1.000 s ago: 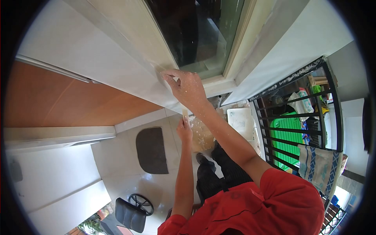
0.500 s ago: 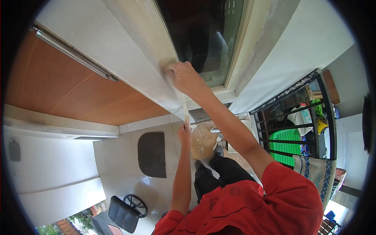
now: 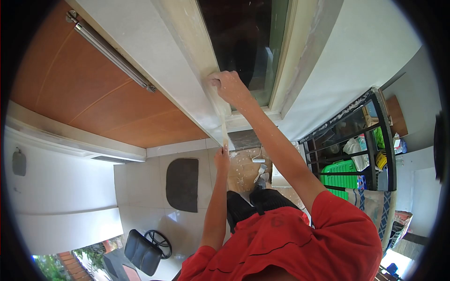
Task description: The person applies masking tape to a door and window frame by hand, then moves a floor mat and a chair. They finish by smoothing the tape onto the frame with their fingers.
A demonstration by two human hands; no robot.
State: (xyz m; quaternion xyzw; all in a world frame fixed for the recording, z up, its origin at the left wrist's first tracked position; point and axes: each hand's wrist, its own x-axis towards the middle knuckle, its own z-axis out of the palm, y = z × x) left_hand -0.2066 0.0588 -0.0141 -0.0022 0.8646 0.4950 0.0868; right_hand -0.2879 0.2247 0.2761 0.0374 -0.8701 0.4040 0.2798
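Note:
My right hand (image 3: 230, 88) is raised to the inner edge of the cream window frame (image 3: 216, 70), its fingers curled against the surface. From under those fingers a narrow cream strip of masking tape (image 3: 224, 125) runs down along the wall corner. My left hand (image 3: 222, 158) is closed on the strip's lower end, well below the right one. What lies inside the right fingers is partly hidden, but the strip leads into them. The dark window glass (image 3: 248, 42) is just beyond the right hand.
A paint roller (image 3: 258, 160) and a brush (image 3: 260, 171) lie on spattered brown floor covering (image 3: 240, 171) near my feet. A dark mat (image 3: 183, 185) and black stool (image 3: 144, 253) are left. An orange door (image 3: 101, 89) stands upper left; black railing (image 3: 384, 140) and green crate (image 3: 338, 175) right.
My view has shifted slightly, so the door and frame sit further right. Both hands keep their places on the strip, with the right still against the frame edge.

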